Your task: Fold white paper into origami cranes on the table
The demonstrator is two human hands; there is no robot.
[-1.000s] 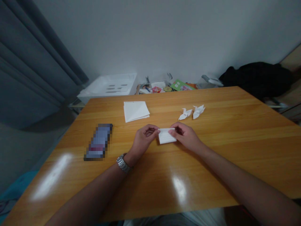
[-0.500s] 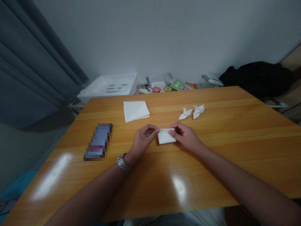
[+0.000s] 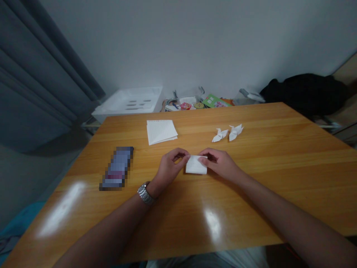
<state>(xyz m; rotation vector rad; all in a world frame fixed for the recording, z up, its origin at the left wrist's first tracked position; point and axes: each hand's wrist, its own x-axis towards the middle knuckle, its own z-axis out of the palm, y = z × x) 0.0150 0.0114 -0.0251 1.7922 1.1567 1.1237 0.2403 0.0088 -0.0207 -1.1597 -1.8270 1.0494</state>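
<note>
A small folded white paper (image 3: pixel 195 166) is held between my two hands above the wooden table (image 3: pixel 178 223). My left hand (image 3: pixel 173 163), with a metal watch at the wrist, pinches its upper left corner. The thumb of my right hand (image 3: pixel 220 162) presses on its upper right part, with the fingers behind it. Beyond my right hand lie two folded white paper birds (image 3: pixel 220 135) side by side. A stack of lined white sheets (image 3: pixel 161 131) rests beyond my left hand.
A phone (image 3: pixel 118 167), blurred out, lies on the left of the table. Behind the far edge are a white tray (image 3: pixel 131 102), a green booklet (image 3: pixel 214 101) among small items, and a black cloth (image 3: pixel 304 91) at the right.
The folded paper has tilted and shifted slightly toward me, its lower edge now lower and rounded. My right hand has moved slightly nearer to me, still gripping the paper.
</note>
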